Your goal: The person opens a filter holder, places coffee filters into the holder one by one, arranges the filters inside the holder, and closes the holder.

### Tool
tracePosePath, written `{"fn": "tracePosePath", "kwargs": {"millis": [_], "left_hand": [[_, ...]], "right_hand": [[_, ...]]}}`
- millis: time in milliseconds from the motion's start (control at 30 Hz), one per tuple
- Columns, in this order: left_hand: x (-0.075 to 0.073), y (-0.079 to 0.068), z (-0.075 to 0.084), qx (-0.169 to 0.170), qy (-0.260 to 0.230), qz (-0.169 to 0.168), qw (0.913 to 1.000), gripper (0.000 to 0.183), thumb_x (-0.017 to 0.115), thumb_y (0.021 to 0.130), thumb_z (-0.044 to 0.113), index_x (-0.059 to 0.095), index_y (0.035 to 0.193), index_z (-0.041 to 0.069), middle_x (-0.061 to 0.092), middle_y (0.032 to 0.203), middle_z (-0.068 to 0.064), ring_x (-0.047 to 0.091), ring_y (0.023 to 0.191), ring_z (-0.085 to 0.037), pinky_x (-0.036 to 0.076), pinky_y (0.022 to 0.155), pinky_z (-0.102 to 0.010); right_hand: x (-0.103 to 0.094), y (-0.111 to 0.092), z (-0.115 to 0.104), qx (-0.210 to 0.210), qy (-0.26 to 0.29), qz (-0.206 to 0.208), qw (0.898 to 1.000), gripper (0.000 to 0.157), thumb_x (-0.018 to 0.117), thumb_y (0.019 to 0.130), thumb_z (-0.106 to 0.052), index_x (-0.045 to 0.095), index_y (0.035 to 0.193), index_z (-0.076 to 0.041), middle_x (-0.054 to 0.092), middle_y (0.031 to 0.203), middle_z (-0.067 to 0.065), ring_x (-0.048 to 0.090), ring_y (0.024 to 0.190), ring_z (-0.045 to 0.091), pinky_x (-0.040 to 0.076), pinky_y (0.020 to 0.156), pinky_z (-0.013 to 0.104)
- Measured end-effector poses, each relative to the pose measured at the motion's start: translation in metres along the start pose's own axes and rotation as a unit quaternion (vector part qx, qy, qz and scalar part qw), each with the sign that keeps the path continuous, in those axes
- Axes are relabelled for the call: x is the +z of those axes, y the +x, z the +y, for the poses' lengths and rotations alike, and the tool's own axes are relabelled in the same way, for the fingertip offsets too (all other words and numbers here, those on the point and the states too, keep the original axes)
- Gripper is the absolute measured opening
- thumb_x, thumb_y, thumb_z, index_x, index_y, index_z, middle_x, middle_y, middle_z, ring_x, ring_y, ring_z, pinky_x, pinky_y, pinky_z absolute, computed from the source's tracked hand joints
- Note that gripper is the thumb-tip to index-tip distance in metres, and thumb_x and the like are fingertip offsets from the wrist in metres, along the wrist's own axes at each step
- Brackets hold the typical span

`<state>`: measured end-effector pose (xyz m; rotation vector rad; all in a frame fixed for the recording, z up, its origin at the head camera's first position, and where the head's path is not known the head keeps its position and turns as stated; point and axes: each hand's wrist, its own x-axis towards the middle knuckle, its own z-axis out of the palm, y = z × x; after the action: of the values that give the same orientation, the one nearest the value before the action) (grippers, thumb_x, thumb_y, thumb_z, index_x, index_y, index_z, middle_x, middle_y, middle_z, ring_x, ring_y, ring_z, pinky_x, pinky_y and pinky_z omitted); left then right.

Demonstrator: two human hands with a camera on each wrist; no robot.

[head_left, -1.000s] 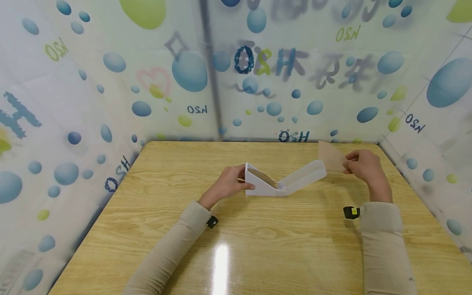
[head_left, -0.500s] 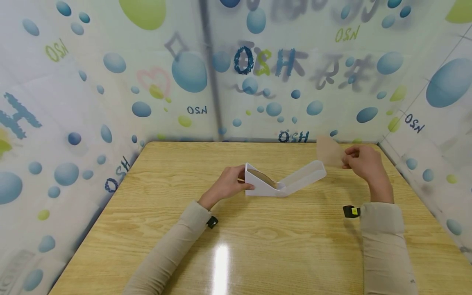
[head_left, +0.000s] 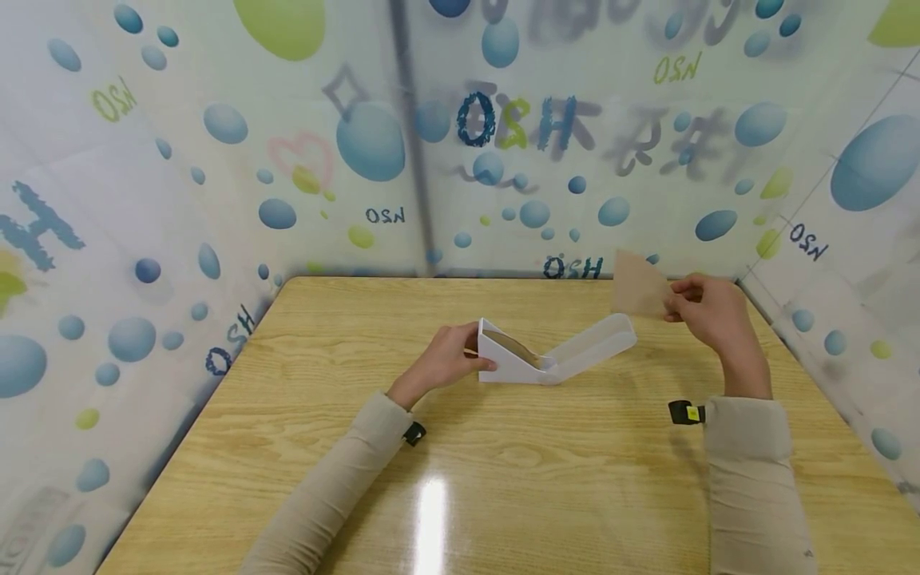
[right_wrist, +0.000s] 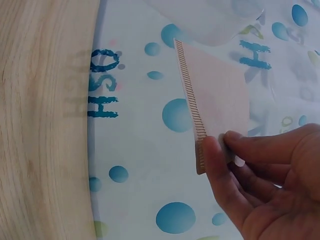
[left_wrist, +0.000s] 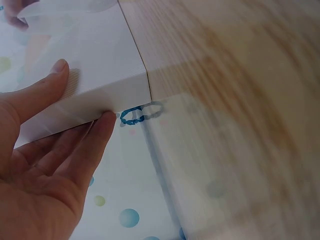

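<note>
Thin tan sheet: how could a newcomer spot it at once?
Over the far right of the wood-grain table, find the right hand. That hand pinches the thin tan sheet. Unlike the brown contents of the open white box, it is held up in the air.

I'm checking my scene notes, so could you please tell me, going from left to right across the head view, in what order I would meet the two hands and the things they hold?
Left hand → white box → its translucent flap → beige sheet → right hand.
</note>
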<state>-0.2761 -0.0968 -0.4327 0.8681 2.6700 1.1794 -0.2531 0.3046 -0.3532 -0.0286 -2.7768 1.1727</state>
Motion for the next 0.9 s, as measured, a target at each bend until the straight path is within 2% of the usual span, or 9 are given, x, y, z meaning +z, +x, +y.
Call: {"fn": "tracePosePath", "kwargs": {"millis": [567, 900], "left_hand": [[0.001, 0.000, -0.001, 0.002, -0.014, 0.002, 0.9999, 0.038, 0.083, 0.089, 0.015, 0.067, 0.124, 0.011, 0.077, 0.115, -0.008, 0.076, 0.099, -0.019, 0.063, 0.085, -0.029], [0.001, -0.001, -0.001, 0.004, -0.007, 0.004, 1.0000, 0.037, 0.082, 0.090, 0.016, 0.068, 0.123, 0.011, 0.078, 0.112, -0.007, 0.076, 0.097, -0.018, 0.063, 0.085, -0.030]], "right_hand": [[-0.002, -0.010, -0.016, -0.039, -0.001, 0.035, 0.999, 0.035, 0.059, 0.106, -0.021, 0.061, 0.127, 0.008, 0.070, 0.115, 0.029, 0.064, 0.068, -0.012, 0.055, 0.066, 0.012], [0.001, -0.015, -0.027, -0.077, 0.035, 0.030, 0.996, 0.033, 0.060, 0.106, -0.019, 0.061, 0.125, 0.008, 0.069, 0.114, 0.029, 0.065, 0.071, -0.013, 0.057, 0.068, 0.013]]}}
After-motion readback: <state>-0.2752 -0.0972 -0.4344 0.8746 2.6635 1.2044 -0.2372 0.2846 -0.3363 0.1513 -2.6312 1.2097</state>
